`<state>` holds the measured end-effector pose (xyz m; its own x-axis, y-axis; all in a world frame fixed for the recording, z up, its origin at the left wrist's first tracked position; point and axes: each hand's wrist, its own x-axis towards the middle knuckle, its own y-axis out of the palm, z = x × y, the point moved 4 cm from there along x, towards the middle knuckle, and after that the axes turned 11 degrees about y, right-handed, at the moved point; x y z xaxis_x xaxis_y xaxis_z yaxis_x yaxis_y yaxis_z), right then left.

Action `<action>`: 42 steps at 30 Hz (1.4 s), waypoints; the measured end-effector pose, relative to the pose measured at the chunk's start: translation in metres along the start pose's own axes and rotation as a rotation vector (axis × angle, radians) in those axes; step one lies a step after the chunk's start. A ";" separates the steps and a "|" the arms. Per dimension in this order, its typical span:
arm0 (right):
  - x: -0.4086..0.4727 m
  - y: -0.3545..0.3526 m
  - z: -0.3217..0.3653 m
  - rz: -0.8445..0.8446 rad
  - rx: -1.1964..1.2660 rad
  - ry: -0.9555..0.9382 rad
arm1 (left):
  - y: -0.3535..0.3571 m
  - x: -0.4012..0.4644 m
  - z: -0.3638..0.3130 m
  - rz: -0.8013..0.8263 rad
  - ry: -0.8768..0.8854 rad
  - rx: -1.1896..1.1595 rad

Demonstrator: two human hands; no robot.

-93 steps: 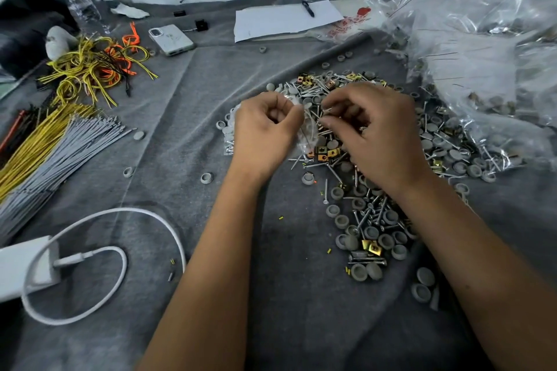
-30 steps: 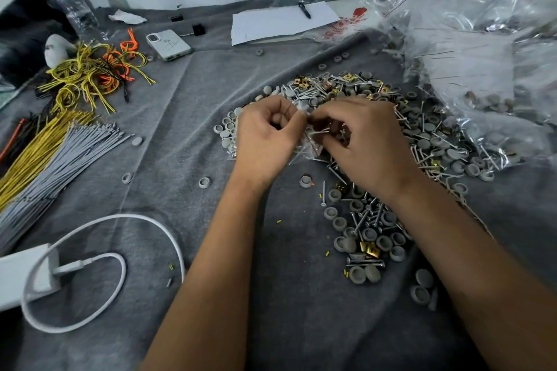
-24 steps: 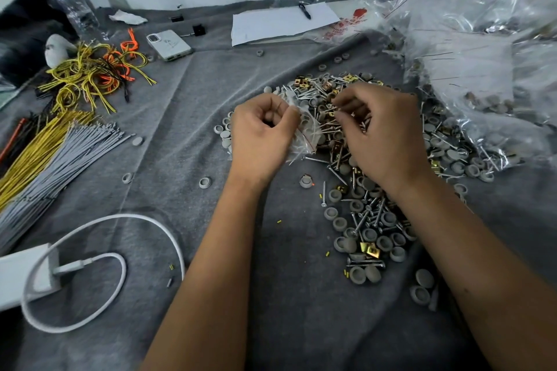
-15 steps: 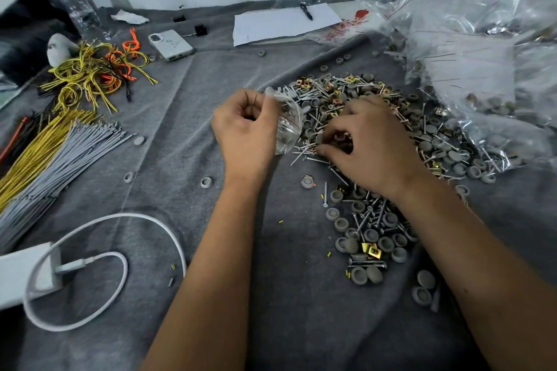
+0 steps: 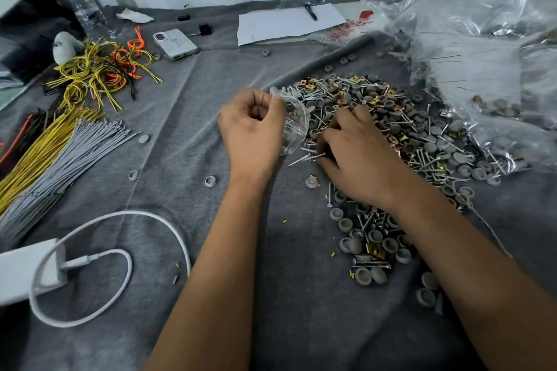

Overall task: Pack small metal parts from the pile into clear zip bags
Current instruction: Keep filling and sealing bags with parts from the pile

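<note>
A pile of screws, grey caps and gold clips [image 5: 391, 117] spreads over the grey cloth at centre right. My left hand [image 5: 253, 132] grips a small clear zip bag [image 5: 294, 120] by its upper edge, just left of the pile. My right hand [image 5: 352, 153] lies palm down on the pile's near-left edge, fingers curled over several screws [image 5: 306, 156] whose tips stick out to the left. The fingertips themselves are hidden under the hand.
A heap of clear bags [image 5: 482, 48] fills the back right. Yellow and grey wire bundles [image 5: 54, 150] lie at left, a white charger and cable [image 5: 99, 256] at front left. A phone [image 5: 175, 44], paper with a pen [image 5: 286, 22] and a bottle [image 5: 80, 1] sit at the back.
My left hand has drawn the bag leftward, away from the right hand. My right hand has dropped from the bag's mouth onto the pile and closed over screws.
</note>
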<state>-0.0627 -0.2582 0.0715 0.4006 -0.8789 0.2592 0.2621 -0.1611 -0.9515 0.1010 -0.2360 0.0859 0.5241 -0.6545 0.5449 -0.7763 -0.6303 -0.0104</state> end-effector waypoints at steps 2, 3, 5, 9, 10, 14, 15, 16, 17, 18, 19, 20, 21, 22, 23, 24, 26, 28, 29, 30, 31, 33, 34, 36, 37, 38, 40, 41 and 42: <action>-0.001 -0.001 -0.003 0.020 0.029 -0.030 | 0.000 0.000 0.001 -0.001 -0.009 0.002; -0.001 -0.003 -0.004 0.007 0.048 -0.042 | 0.000 0.000 0.002 0.004 -0.015 -0.003; -0.001 -0.007 -0.005 -0.047 0.117 -0.040 | 0.001 0.000 0.004 0.028 -0.023 -0.013; 0.002 -0.015 -0.010 -0.157 0.321 0.060 | 0.007 -0.003 0.009 0.109 -0.060 -0.024; 0.003 -0.016 -0.012 -0.171 0.362 0.087 | 0.009 -0.004 0.010 0.138 -0.063 -0.020; 0.001 -0.028 -0.016 -0.312 0.541 0.085 | 0.015 -0.006 0.009 0.252 -0.016 0.033; 0.000 -0.031 -0.015 -0.347 0.550 0.049 | 0.016 -0.006 0.009 0.266 -0.009 0.033; 0.000 -0.032 -0.012 -0.360 0.547 0.009 | 0.016 -0.007 0.009 0.274 -0.008 0.030; 0.000 -0.032 -0.010 -0.353 0.540 -0.028 | 0.016 -0.007 0.008 0.282 -0.010 0.027; 0.000 -0.031 -0.008 -0.337 0.531 -0.057 | 0.017 -0.007 0.007 0.294 -0.010 0.026; 0.000 -0.030 -0.007 -0.321 0.524 -0.075 | 0.018 -0.008 0.006 0.310 -0.007 0.028; 0.000 -0.028 -0.005 -0.308 0.521 -0.084 | 0.020 -0.009 0.005 0.324 -0.005 0.025; 0.000 -0.027 -0.005 -0.299 0.518 -0.085 | 0.021 -0.009 0.004 0.335 -0.008 0.013; 0.000 -0.026 -0.005 -0.294 0.515 -0.082 | 0.022 -0.010 0.004 0.341 -0.012 0.002; 0.000 -0.026 -0.006 -0.293 0.519 -0.074 | 0.022 -0.010 0.004 0.343 -0.015 -0.003; 0.000 -0.027 -0.007 -0.295 0.537 -0.059 | 0.022 -0.010 0.004 0.339 -0.017 -0.003; 0.000 -0.030 -0.012 -0.307 0.597 -0.009 | 0.021 -0.010 0.005 0.321 -0.035 -0.006; 0.001 -0.032 -0.016 -0.330 0.629 0.042 | 0.019 -0.010 0.006 0.286 -0.051 -0.020; 0.002 -0.033 -0.019 -0.342 0.627 0.067 | 0.018 -0.010 0.006 0.267 -0.051 -0.023; 0.002 -0.033 -0.022 -0.350 0.618 0.093 | 0.017 -0.009 0.007 0.245 -0.052 -0.026; 0.002 -0.032 -0.024 -0.353 0.605 0.120 | 0.016 -0.009 0.007 0.219 -0.055 -0.034; 0.003 -0.031 -0.031 -0.343 0.559 0.172 | 0.014 -0.008 0.008 0.153 -0.066 -0.054; 0.004 -0.030 -0.035 -0.334 0.529 0.195 | 0.012 -0.007 0.009 0.115 -0.070 -0.059; 0.005 -0.028 -0.041 -0.313 0.469 0.225 | 0.008 -0.005 0.009 0.041 -0.079 -0.066; 0.006 -0.027 -0.043 -0.293 0.439 0.233 | 0.006 -0.004 0.009 0.014 -0.085 -0.072; 0.007 -0.026 -0.045 -0.273 0.412 0.237 | 0.004 -0.003 0.009 -0.005 -0.090 -0.076; 0.008 -0.024 -0.046 -0.251 0.374 0.245 | 0.001 0.000 0.007 -0.022 -0.096 -0.076; 0.008 -0.024 -0.047 -0.254 0.368 0.256 | 0.000 0.000 0.007 -0.026 -0.101 -0.076; 0.008 -0.024 -0.048 -0.259 0.360 0.269 | 0.000 0.000 0.006 -0.028 -0.105 -0.073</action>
<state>-0.1083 -0.2832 0.0885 0.0548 -0.9227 0.3815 0.6275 -0.2654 -0.7320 0.1031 -0.2392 0.0809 0.5770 -0.6795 0.4532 -0.7822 -0.6194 0.0670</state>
